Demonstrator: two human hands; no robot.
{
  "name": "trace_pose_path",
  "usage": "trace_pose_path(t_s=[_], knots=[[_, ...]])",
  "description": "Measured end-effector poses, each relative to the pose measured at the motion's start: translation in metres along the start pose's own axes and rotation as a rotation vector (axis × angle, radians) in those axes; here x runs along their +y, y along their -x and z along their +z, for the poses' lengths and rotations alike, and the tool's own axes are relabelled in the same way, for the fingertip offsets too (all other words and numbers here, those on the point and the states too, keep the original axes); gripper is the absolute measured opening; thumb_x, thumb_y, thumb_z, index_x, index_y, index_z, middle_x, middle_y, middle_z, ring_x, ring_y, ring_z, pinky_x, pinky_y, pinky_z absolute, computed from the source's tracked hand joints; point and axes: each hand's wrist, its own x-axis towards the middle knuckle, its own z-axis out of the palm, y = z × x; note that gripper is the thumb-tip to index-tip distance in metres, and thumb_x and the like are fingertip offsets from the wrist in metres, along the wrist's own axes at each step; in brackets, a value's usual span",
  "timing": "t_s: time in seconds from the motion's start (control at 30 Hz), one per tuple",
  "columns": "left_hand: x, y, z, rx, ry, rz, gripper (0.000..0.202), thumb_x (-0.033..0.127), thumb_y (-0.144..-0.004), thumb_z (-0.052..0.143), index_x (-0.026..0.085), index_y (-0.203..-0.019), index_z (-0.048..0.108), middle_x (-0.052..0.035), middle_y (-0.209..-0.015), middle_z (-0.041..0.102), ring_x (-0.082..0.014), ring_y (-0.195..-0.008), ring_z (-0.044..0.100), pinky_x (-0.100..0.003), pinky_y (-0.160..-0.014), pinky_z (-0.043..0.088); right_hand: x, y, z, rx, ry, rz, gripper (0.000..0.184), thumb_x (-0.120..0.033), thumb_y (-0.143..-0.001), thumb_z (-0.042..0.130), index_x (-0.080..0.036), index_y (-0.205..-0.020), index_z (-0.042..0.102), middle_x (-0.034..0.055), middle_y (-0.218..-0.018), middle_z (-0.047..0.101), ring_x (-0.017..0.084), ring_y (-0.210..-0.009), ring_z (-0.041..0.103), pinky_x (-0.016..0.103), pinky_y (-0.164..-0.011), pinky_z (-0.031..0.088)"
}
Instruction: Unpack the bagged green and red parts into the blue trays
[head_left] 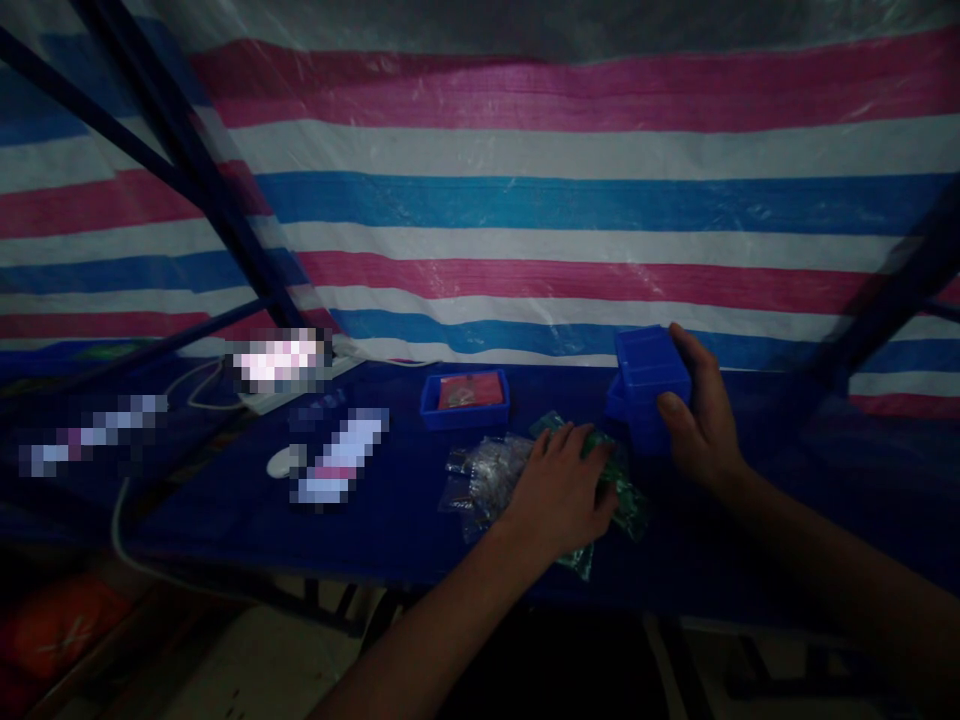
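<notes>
On the table (420, 540), a pile of small bags (491, 480) lies toward the near edge, under and to the left of the left hand (564, 485); beyond the pile, slightly left, sits a tray (465, 418) with packets (471, 390) in it; right of the tray, the right hand (701, 420) holds the boxes (652, 360) from their right side; a power strip (289, 385) lies far left, a small disc (283, 462) nearer than it; behind the table hangs a sheet (562, 205)
</notes>
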Motion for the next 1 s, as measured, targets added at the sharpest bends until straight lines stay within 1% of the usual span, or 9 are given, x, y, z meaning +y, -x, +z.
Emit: trace_pose_path(t_s=[0.2, 0.33, 0.47, 0.57, 0.67, 0.73, 0.8, 0.87, 1.0], knots=[[0.003, -0.001, -0.001, 0.022, 0.003, 0.006, 0.051, 0.039, -0.094, 0.055, 0.022, -0.141, 0.050, -0.0134, -0.156, 0.037, -0.0353, -0.144, 0.036, -0.059, -0.118, 0.032, 0.001, -0.003, -0.001, 0.132, -0.029, 0.019, 0.060, -0.048, -0.101, 0.035, -0.034, -0.158, 0.024, 0.0058, -0.162, 0.031, 0.045, -0.147, 0.030, 0.067, -0.118, 0.028], [0.006, -0.001, -0.002, 0.042, 0.001, 0.010, 0.052, 0.044, -0.097, 0.051, 0.023, -0.144, 0.048, -0.0123, -0.159, 0.035, -0.0354, -0.147, 0.033, -0.060, -0.119, 0.030, 0.004, -0.006, 0.000, 0.222, -0.089, 0.047, 0.059, -0.046, -0.100, 0.042, -0.035, -0.157, 0.026, 0.0063, -0.163, 0.029, 0.043, -0.149, 0.025, 0.064, -0.121, 0.025], [0.007, -0.002, -0.005, 0.072, 0.019, -0.003, 0.053, 0.053, -0.100, 0.044, 0.024, -0.143, 0.049, -0.0122, -0.155, 0.040, -0.0334, -0.144, 0.038, -0.057, -0.118, 0.033, 0.013, -0.007, 0.006, 0.214, -0.177, 0.098, 0.079, -0.046, -0.094, 0.058, -0.034, -0.159, 0.014, 0.0132, -0.159, 0.030, 0.042, -0.147, 0.031, 0.063, -0.115, 0.035], [0.002, -0.007, -0.014, 0.134, 0.041, -0.016, 0.052, 0.050, -0.101, 0.043, 0.020, -0.143, 0.048, -0.0130, -0.150, 0.046, -0.0294, -0.139, 0.044, -0.050, -0.117, 0.037, 0.019, -0.006, 0.013, 0.154, -0.200, 0.131, 0.095, -0.047, -0.089, 0.065, -0.036, -0.159, 0.001, 0.0147, -0.157, 0.029, 0.040, -0.146, 0.033, 0.063, -0.111, 0.042], [-0.010, -0.020, -0.030, 0.258, 0.024, -0.068, 0.053, 0.039, -0.102, 0.047, 0.013, -0.147, 0.041, -0.0159, -0.151, 0.043, -0.0271, -0.141, 0.042, -0.045, -0.117, 0.038, 0.022, -0.006, 0.019, 0.055, -0.211, 0.152, 0.097, -0.045, -0.089, 0.066, -0.037, -0.159, -0.001, 0.0141, -0.158, 0.028, 0.038, -0.146, 0.035, 0.061, -0.107, 0.048], [-0.022, -0.032, -0.040, 0.285, -0.015, -0.010, 0.056, 0.034, -0.099, 0.053, 0.013, -0.150, 0.038, -0.0152, -0.156, 0.039, -0.0277, -0.145, 0.036, -0.047, -0.120, 0.034, 0.021, -0.007, 0.025, -0.033, -0.252, 0.151, 0.091, -0.044, -0.091, 0.063, -0.037, -0.158, 0.002, 0.0140, -0.157, 0.031, 0.037, -0.143, 0.040, 0.058, -0.105, 0.052], [-0.036, -0.044, -0.046, 0.234, -0.040, 0.074, 0.048, 0.026, -0.099, 0.052, 0.018, -0.146, 0.044, -0.0120, -0.150, 0.048, -0.0263, -0.141, 0.042, -0.047, -0.117, 0.036, 0.021, -0.008, 0.030, -0.119, -0.293, 0.137, 0.086, -0.044, -0.092, 0.062, -0.036, -0.158, 0.006, 0.0140, -0.156, 0.035, 0.036, -0.140, 0.045, 0.056, -0.103, 0.054], [-0.052, -0.056, -0.049, 0.140, -0.050, 0.112, 0.035, 0.020, -0.100, 0.048, 0.019, -0.134, 0.057, -0.0096, -0.126, 0.065, -0.0230, -0.120, 0.059, -0.044, -0.108, 0.044, 0.023, -0.010, 0.033, -0.169, -0.277, 0.112, 0.086, -0.044, -0.092, 0.062, -0.035, -0.158, 0.008, 0.0138, -0.156, 0.034, 0.036, -0.140, 0.045, 0.056, -0.105, 0.053], [-0.080, -0.077, -0.042, 0.065, -0.081, 0.102, 0.033, 0.020, -0.101, 0.046, 0.020, -0.129, 0.063, -0.0091, -0.111, 0.069, -0.0218, -0.104, 0.064, -0.036, -0.092, 0.051, 0.037, -0.011, 0.029, -0.138, 0.015, -0.009, 0.092, -0.045, -0.086, 0.070, -0.030, -0.159, 0.016, 0.0140, -0.160, 0.030, 0.040, -0.147, 0.032, 0.067, -0.115, 0.037]])
